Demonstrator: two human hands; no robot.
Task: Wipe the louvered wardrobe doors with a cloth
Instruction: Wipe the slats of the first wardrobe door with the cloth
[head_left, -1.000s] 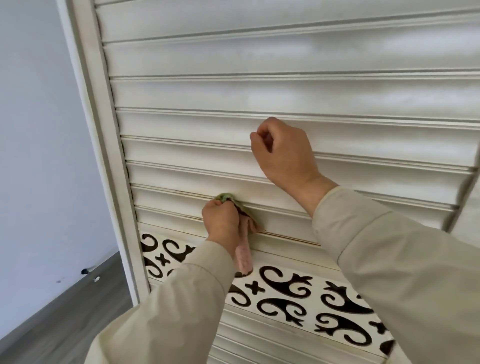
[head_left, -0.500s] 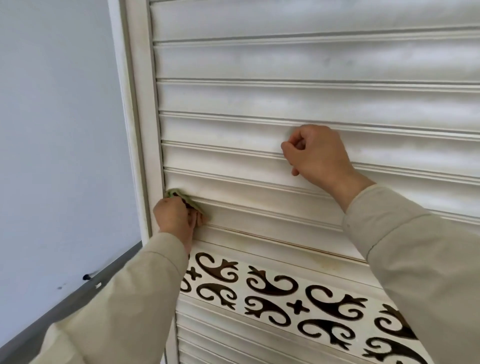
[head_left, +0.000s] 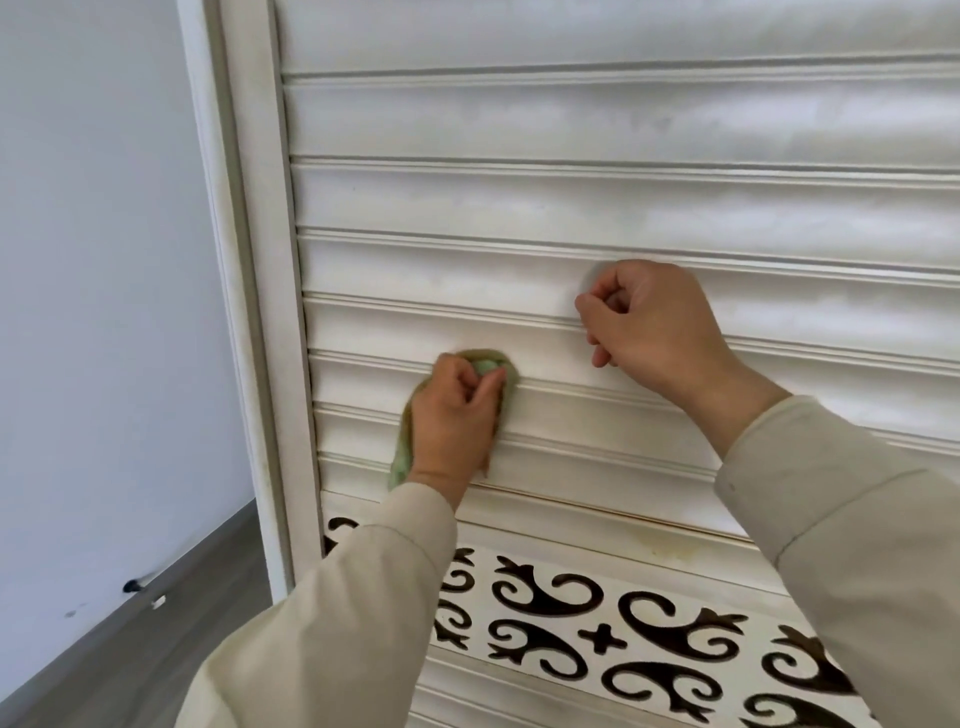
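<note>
White louvered door (head_left: 597, 208) fills most of the view, slats running horizontal. Door frame (head_left: 265, 312) runs down the left edge w/ yellowish grime along it. Left of that, a plain pale wall (head_left: 93, 260); grey floor (head_left: 130, 623) at the bottom left, w/ a small dark object (head_left: 132, 585) at the wall base, too small to ID. Below the slats, a white cutout panel (head_left: 597, 623) w/ dark scroll shapes; the left sleeve (head_left: 332, 623) covers its left end. Brownish staining on the ledge just above the panel, approx mid-right. No containers in view.

Left hand (head_left: 457, 415) is fisted round a green cloth (head_left: 402, 457), pressing it against a lower slat near the left end of the door. Cloth bunches above the knuckles and a tail hangs down beside the wrist, on the frame side.

Right hand (head_left: 649, 322) sits higher and to the right, approx two slats up, fingers curled into a loose fist, knuckles against the slat edge. Can't tell if it grips the slat lip or just rests there; nothing seen in it. Right sleeve (head_left: 857, 545) comes in from the lower right and hides the slats behind it.
</note>
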